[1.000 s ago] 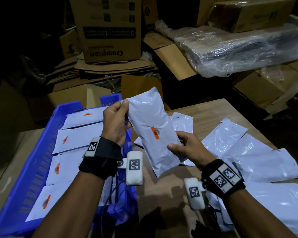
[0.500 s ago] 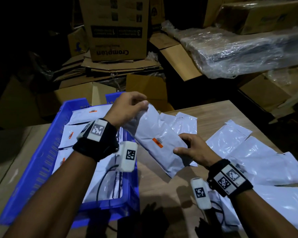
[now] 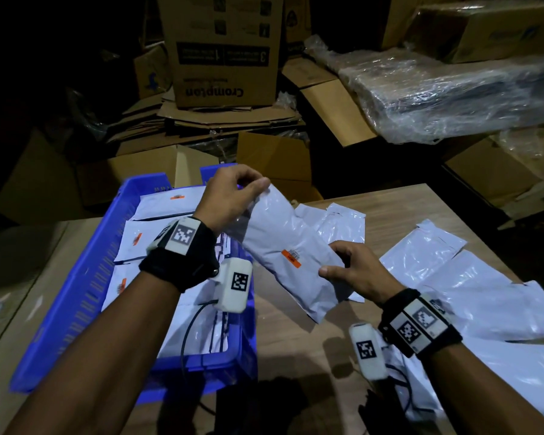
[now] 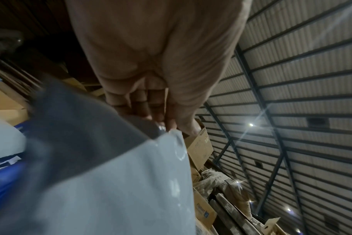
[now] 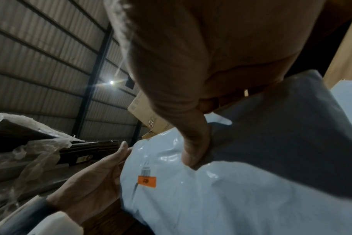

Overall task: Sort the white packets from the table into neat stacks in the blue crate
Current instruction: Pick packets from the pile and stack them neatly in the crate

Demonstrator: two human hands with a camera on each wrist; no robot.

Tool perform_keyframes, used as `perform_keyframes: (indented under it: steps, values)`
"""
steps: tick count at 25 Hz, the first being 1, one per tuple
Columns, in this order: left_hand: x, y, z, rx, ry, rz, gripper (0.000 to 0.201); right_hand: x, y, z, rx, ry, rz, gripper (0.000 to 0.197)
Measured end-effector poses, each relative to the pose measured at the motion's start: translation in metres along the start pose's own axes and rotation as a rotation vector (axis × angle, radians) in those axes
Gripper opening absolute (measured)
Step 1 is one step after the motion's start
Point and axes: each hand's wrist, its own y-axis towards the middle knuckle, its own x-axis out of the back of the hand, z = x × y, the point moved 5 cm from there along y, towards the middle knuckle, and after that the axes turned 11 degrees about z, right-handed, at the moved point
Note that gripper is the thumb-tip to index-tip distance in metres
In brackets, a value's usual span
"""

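Observation:
Both my hands hold one white packet [image 3: 288, 246] with an orange label, tilted in the air over the table beside the blue crate [image 3: 76, 277]. My left hand [image 3: 233, 196] pinches its far top corner; in the left wrist view the fingertips [image 4: 169, 125] clamp the packet [image 4: 110, 182] edge. My right hand [image 3: 349, 271] grips the packet's near right edge; the right wrist view shows its thumb [image 5: 193, 151] pressed on the packet [image 5: 191, 190] above the label. Several white packets [image 3: 157, 233] lie in rows inside the crate. More loose packets [image 3: 484, 293] lie on the wooden table at the right.
The wooden table [image 3: 296, 356] has bare surface between the crate and the loose packets. Beyond its far edge stand cardboard boxes [image 3: 223, 51], flattened cartons and a plastic-wrapped bundle [image 3: 453, 89]. Cables hang from my wrist cameras [image 3: 236, 284].
The packet has swung down from nearly upright to a flatter tilt. My left hand turned over onto its top corner and moved right, past the crate's edge; my right hand keeps its grip.

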Motion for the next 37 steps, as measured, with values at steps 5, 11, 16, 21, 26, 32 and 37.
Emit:
perform_keyframes:
  steps: [5,11,16,21,26,32,37]
  values:
    - [-0.005,-0.005,0.013,0.037,-0.026,0.027,0.015,-0.002,-0.001,0.004,-0.009,-0.032,0.012,0.02]
    - [-0.007,-0.008,0.022,0.094,0.084,0.063,0.047,0.001,-0.004,0.005,-0.014,0.055,-0.021,0.024]
    - [-0.007,-0.02,0.02,0.035,-0.201,0.095,0.01,0.003,-0.01,0.0,-0.04,0.211,0.004,0.025]
    - [-0.022,-0.021,0.014,0.003,-0.206,0.053,0.011,0.012,0.004,0.05,0.115,0.352,-0.079,0.021]
    - [-0.032,-0.022,0.006,-0.03,-0.191,0.05,0.011,0.026,0.024,0.072,0.18,0.44,-0.276,0.017]
    - [-0.027,-0.028,0.011,0.014,-0.259,0.028,0.012,0.026,0.025,0.068,0.143,0.545,-0.306,0.024]
    - [-0.025,-0.027,0.009,0.025,-0.315,-0.044,0.014,0.019,0.025,0.06,0.119,0.567,-0.208,0.014]
